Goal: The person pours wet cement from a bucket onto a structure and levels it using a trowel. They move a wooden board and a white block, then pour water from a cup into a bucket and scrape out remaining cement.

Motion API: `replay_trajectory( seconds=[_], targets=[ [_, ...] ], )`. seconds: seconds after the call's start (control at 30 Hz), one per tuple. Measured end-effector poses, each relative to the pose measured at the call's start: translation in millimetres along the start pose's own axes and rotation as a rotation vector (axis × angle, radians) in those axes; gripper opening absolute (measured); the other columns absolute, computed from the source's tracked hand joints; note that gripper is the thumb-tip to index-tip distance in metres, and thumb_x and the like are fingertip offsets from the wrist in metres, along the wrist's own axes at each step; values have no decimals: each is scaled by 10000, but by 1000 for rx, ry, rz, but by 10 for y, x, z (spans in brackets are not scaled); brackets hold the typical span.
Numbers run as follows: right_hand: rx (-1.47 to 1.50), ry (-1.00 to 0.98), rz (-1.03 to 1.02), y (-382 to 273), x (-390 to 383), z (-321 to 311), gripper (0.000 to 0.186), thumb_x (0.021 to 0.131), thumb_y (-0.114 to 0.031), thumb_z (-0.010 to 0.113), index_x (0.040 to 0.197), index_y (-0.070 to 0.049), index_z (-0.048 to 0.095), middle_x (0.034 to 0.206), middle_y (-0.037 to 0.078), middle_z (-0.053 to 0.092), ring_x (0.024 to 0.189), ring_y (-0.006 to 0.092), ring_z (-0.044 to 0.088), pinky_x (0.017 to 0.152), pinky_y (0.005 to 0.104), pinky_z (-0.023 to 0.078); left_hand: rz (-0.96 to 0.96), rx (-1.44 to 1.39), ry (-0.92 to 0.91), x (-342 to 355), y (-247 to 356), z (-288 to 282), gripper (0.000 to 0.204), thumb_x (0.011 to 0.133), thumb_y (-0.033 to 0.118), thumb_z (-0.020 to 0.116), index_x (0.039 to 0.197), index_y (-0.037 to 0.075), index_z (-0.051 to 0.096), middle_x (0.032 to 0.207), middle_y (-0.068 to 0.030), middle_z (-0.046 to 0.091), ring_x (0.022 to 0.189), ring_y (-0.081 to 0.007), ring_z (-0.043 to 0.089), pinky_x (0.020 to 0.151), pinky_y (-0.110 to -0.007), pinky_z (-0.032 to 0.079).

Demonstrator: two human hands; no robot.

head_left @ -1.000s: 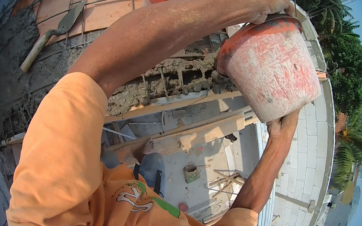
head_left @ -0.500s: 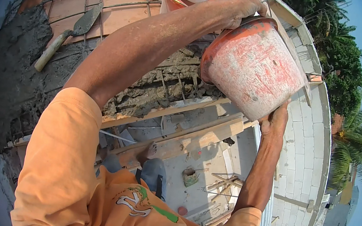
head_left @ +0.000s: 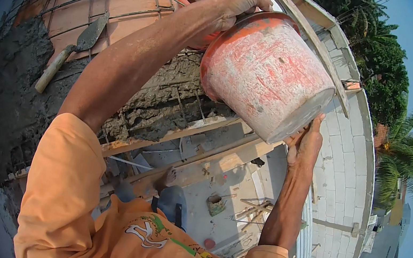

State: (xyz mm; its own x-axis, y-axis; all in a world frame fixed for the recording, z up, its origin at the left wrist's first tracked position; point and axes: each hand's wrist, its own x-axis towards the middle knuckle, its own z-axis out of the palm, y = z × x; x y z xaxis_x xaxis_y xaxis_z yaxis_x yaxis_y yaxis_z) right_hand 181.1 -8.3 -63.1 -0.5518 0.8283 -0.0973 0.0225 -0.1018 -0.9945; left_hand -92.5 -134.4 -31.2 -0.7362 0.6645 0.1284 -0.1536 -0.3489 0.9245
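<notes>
White-crusted red plastic bucket (one of two): long axis tilted, mouth away from right hand holding base edge, left hand clamped on rim.

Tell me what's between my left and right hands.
The head view shows a tilted, crusted red bucket between them: left hand at its rim, right hand at its base.

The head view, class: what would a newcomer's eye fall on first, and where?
Most likely the pale-crusted red plastic bucket, tilted in the upper middle, with the left hand at its rim and the right hand at its base. Next, perhaps, the wooden-handled metal trowel at left, lying at the edge of grey mortar.
</notes>
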Motion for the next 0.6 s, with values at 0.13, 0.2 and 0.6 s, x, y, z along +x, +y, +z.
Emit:
replay_trajectory(
  seconds=[0.13,0.2,0.6],
  targets=[
    [-55,-24,40,8,-38,-4,645,989,-516,381,1196,86,481,995,210,621,804,277,692,635,363,622,-57,-18,18,-34,-3,13,251,819,94,699,1035,-30,664,949,-129,676,824,-160,657,761,-293,570],
    [6,-2,-50,15,-70,84,647,984,-517,398,1178,94,487,962,204,626,758,267,691,636,356,621,-25,-106,-28,-96,18,-124,259,822,91,697,1045,-35,659,955,-136,678,814,-169,666,775,-301,571],
    [-89,-6,-79,-40,-187,80,718,957,-514,487,1211,157,477,1061,272,620,857,286,692,681,356,605,111,-93,-27,-330,21,-285,228,862,79,661,1070,-8,630,984,-119,673,859,-137,667,759,-262,589]
  ],
)
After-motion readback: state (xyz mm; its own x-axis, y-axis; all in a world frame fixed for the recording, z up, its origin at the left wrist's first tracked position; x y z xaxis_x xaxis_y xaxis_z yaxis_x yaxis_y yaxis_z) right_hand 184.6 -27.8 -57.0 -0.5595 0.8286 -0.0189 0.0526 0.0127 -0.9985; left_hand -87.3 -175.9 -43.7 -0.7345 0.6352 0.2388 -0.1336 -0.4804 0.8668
